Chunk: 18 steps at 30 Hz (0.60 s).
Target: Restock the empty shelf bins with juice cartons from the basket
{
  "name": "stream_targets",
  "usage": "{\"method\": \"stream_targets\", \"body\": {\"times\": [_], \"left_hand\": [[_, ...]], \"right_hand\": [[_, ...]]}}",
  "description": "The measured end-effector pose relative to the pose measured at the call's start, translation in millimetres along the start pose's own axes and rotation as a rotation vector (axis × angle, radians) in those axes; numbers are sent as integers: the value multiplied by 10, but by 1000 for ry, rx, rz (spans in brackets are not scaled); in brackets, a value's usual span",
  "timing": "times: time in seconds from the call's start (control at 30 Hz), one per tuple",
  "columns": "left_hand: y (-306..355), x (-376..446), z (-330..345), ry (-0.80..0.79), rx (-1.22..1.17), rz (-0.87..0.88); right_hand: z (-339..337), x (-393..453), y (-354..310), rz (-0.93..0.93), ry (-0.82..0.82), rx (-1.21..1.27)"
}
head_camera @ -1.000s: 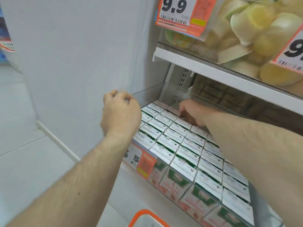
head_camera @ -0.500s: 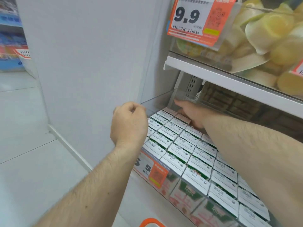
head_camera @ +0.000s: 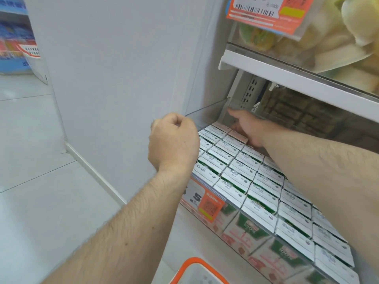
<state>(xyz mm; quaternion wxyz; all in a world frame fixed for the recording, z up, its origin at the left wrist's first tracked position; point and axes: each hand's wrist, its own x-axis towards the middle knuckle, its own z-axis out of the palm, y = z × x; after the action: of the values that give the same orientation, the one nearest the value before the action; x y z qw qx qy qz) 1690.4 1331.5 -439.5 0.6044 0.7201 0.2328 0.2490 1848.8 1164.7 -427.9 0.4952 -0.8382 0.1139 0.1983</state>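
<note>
Rows of white-topped juice cartons with green and red fronts fill a clear shelf bin. My right hand reaches to the bin's back row and rests on the rearmost cartons, one finger straight toward the back wall. My left hand hovers at the bin's front left corner with its fingers curled; I see nothing in it. The basket, white with an orange rim, shows only at the bottom edge, and its contents are out of view.
An orange and white price tag hangs on the bin's front. A white shelf just above carries yellow packaged goods and another price tag. A white side panel stands left of the bin, with tiled floor beyond.
My right hand has moved further back over the cartons and its fingers have straightened. My left hand has stayed curled at the front corner. The view has shifted slightly.
</note>
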Motion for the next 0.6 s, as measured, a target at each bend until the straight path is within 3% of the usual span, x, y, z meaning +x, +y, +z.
{"method": "stream_targets", "body": {"times": [0.23, 0.37, 0.47, 0.53, 0.6], "left_hand": [[-15, 11, -14, -21, -17, 38], [9, 25, -96, -92, -37, 59], [-66, -257, -132, 70, 215, 393], [-196, -549, -101, 33, 239, 691], [-370, -766, -18, -63, 272, 875]], "right_hand": [[-131, -76, 55, 18, -100, 75], [-303, -258, 153, 46, 109, -172], [-365, -545, 284, 105, 116, -349], [-339, -727, 353, 122, 109, -478], [-264, -872, 355, 119, 91, -500]]}}
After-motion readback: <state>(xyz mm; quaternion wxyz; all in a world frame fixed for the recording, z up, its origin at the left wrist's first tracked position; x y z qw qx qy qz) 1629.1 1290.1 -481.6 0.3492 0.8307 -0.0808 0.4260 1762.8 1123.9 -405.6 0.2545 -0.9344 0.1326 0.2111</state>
